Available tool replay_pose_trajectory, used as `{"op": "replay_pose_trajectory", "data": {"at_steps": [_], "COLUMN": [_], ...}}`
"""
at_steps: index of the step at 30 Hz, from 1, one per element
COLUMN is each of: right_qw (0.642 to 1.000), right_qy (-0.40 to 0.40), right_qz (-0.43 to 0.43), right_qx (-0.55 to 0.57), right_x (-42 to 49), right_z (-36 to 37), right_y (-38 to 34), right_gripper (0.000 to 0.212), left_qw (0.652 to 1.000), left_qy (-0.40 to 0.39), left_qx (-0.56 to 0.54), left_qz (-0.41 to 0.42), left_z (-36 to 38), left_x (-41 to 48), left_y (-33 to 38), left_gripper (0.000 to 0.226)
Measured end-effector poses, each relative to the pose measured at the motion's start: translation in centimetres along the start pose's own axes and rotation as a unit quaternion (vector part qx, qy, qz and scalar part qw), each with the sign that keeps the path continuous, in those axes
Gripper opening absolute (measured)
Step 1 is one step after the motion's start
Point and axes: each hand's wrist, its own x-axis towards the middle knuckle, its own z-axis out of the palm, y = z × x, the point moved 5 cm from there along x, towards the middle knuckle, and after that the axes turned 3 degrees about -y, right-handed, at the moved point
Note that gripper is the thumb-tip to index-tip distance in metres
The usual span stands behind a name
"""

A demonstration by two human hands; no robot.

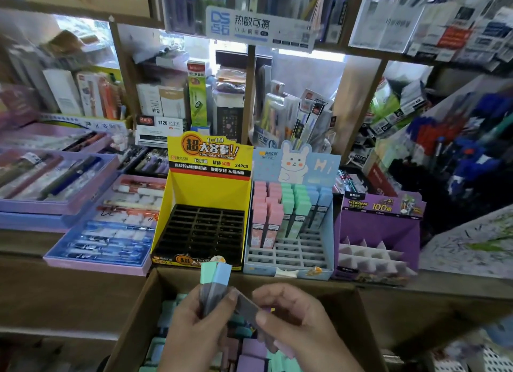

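Left hand [200, 324]: fingers curled round two lead cases held upright side by side, touching. One is the green-capped case [208, 273], the other the blue-capped case [223, 274]; caps point up, dark bodies sit in the grip.

Right hand [299, 321]: thumb and fingers pinch a third case [249, 312], which lies slanted and meets the left hand's pair at its upper end. Its cap colour is too blurred to tell.

All three cases are above the open cardboard box [366, 330], which holds many more pastel cases.

Just behind the box, on the shelf:
- yellow display box [177, 205], black slots
- bunny display box [330, 232], back rows filled with pink, green and blue cases, front slots bare
- purple display box [377, 224], on the right
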Motion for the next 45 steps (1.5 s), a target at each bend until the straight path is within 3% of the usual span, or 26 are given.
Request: {"op": "replay_pose_trajectory", "data": {"at_steps": [5, 10, 13, 16, 19, 25, 30, 45], "right_qw": [0.999, 0.989, 0.985, 0.986, 0.983, 0.955, 0.924, 0.911], "right_qy": [0.005, 0.003, 0.009, 0.052, 0.089, 0.165, 0.184, 0.124], "right_qz": [-0.033, -0.063, -0.099, -0.115, -0.137, -0.219, -0.266, -0.241], "right_qx": [0.021, 0.134, 0.138, 0.112, 0.079, -0.114, -0.202, -0.312], "right_x": [0.1, 0.0, 0.0, 0.3, 0.3, -0.1, 1.3, 4.1], "right_z": [-0.5, -0.6, -0.5, -0.9, -1.6, -3.2, -3.8, -4.4], "right_y": [-0.7, -0.9, -1.3, -1.4, -2.2, -6.4, -8.9, -8.6], "right_gripper": [0.035, 0.058, 0.061, 0.059, 0.034, 0.013, 0.016, 0.024], "left_qw": [0.999, 0.998, 0.999, 1.0, 0.998, 0.996, 0.998, 0.998], "left_qy": [0.048, 0.056, 0.047, 0.027, 0.028, 0.02, 0.011, 0.0], "left_qx": [0.006, -0.004, 0.008, 0.008, -0.025, -0.056, -0.058, -0.059], "left_qz": [0.019, 0.005, -0.001, -0.013, -0.041, -0.061, -0.033, -0.019], "left_z": [-0.6, -0.8, -0.8, -0.6, -0.5, -1.0, -1.0, -1.0], "left_x": [0.0, 0.0, 0.0, 0.1, 0.1, 0.5, 0.4, 0.7], "left_y": [0.4, 0.3, 0.2, 0.2, 0.1, -0.2, 0.0, 0.0], "left_gripper": [0.012, 0.013, 0.017, 0.02, 0.019, 0.023, 0.025, 0.022]}}
